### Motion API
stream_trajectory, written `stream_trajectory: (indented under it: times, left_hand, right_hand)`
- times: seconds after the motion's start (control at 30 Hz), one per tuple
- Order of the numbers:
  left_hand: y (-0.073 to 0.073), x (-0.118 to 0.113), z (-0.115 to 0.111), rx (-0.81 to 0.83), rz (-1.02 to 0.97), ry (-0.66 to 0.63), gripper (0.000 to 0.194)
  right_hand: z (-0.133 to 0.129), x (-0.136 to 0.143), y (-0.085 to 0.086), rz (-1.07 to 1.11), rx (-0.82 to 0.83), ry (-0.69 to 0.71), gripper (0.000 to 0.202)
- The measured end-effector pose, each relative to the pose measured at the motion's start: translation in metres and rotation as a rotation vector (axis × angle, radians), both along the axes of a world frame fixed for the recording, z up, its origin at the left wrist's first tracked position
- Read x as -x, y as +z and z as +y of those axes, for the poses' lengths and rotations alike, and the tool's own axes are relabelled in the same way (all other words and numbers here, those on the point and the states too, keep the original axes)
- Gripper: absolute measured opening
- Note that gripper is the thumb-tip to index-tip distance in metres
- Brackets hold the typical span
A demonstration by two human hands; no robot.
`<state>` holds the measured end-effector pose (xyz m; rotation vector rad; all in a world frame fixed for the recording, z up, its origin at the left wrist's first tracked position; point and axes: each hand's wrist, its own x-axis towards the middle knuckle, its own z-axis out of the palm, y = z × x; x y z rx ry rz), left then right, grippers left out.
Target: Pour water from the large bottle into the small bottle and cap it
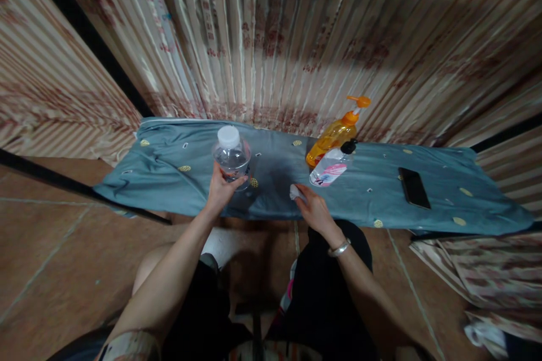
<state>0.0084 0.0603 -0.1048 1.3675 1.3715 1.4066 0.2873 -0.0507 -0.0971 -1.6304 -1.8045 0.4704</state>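
My left hand (224,185) is wrapped round the lower part of a clear plastic bottle (232,157) with a white cap, upright over the left half of the cloth. In my right hand (312,206) a small crumpled white wad (296,192), like a tissue or cloth, is pinched between the fingers. Just beyond that hand stands a clear bottle (331,168) with a black cap and a pink and white label. Close behind it is an orange pump bottle (332,138). Whether the bottle in my left hand touches the cloth is hard to tell.
A blue-green patterned cloth (271,203) covers the long narrow table. A black phone (414,188) lies toward its right end. Striped curtains (271,39) hang behind, with dark poles (88,31) at the sides. My knees are under the near edge.
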Motion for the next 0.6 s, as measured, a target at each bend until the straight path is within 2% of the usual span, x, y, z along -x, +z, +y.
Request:
stream_trajectory:
  times: [0.17, 0.33, 0.47, 0.6]
  left_hand:
    - [-0.008, -0.001, 0.001, -0.003, -0.03, -0.008, 0.077]
    - [-0.009, -0.002, 0.002, -0.017, -0.062, -0.016, 0.078]
    - [-0.006, -0.002, 0.0, -0.029, -0.077, -0.024, 0.082]
    - [-0.005, -0.001, 0.0, -0.035, -0.091, -0.038, 0.089]
  right_hand:
    - [0.02, 0.023, -0.003, -0.144, -0.032, 0.034, 0.045]
    - [0.032, 0.054, -0.015, -0.262, 0.003, 0.066, 0.042]
    - [0.019, 0.056, -0.018, -0.257, -0.045, 0.061, 0.047]
    - [-0.009, 0.049, -0.015, -0.132, -0.151, 0.032, 0.049]
